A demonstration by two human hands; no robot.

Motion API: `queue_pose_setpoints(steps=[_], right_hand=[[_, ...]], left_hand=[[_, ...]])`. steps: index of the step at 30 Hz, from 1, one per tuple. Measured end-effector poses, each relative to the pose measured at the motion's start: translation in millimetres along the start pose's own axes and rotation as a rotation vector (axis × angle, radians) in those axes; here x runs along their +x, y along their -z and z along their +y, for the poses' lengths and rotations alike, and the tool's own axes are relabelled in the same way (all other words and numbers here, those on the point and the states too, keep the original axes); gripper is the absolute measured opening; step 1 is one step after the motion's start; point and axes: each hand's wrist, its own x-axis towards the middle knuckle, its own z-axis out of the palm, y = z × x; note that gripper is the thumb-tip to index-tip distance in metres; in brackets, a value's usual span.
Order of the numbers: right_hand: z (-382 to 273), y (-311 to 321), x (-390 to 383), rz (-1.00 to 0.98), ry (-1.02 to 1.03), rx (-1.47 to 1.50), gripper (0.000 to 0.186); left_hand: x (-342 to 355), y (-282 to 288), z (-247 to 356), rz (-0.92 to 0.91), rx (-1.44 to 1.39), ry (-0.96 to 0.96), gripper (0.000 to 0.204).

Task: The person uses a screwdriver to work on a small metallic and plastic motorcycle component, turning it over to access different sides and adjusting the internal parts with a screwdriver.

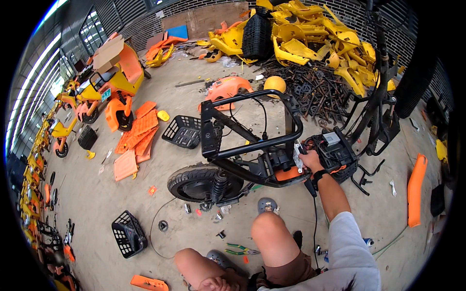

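My right hand [310, 159] reaches into a stripped black scooter frame [257, 147]. It is closed on a corded power tool with a silver metal head [297, 156]; much of its body is hidden by the hand and wrist. A black cord [315, 218] runs from below the wrist down to the floor. Beside the hand, a black compartment [335, 150] holds wiring and a silver box, and an orange panel [289, 174] lies inside the frame. My left hand [216, 284] rests by my left thigh at the lower edge, fingers curled, nothing visible in it.
The frame lies tipped, its rear wheel [194, 183] towards the left. Near my feet are green-handled pliers [242, 250], a small gear [163, 225] and a black basket [129, 234]. Behind are black metal parts [315, 92] and yellow panels [301, 43]. Scooters [116, 87] stand left.
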Motion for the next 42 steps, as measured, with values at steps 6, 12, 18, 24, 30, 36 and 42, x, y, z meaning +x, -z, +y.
queue_pose_setpoints(steps=[6, 12, 18, 24, 30, 36, 42], right_hand=[[29.0, -4.0, -5.7, 0.311, 0.094, 0.058, 0.027], [26.0, 12.5, -51.9, 0.225, 0.011, 0.343, 0.024], [14.8, 11.6, -112.7, -0.028, -0.04, 0.826, 0.021], [24.1, 69.7, -187.1, -0.395, 0.121, 1.111, 0.02], [-56.2, 93.0, -300.7, -0.646, 0.186, 0.941, 0.046], [-50.2, 3.3, -381.3, -0.712, 0.266, 0.936, 0.047], [-63.2, -60.1, -467.3, -1.048, 0.016, 0.974, 0.049]], left_hand=[[-6.3, -6.8, -0.4, 0.486, -0.147, 0.115, 0.01], [-15.9, 17.3, -9.2, 0.311, -0.119, 0.118, 0.008], [-17.2, 102.4, -34.1, -0.125, -0.161, 0.084, 0.032], [-34.6, 67.6, 13.0, 0.048, -0.03, -0.128, 0.021], [-64.6, 60.1, 53.5, 0.159, 0.12, -0.236, 0.022], [-27.6, 0.4, 17.8, -0.077, 0.615, -0.077, 0.042], [-26.0, -30.3, -3.2, -0.207, 0.554, -0.013, 0.043]])
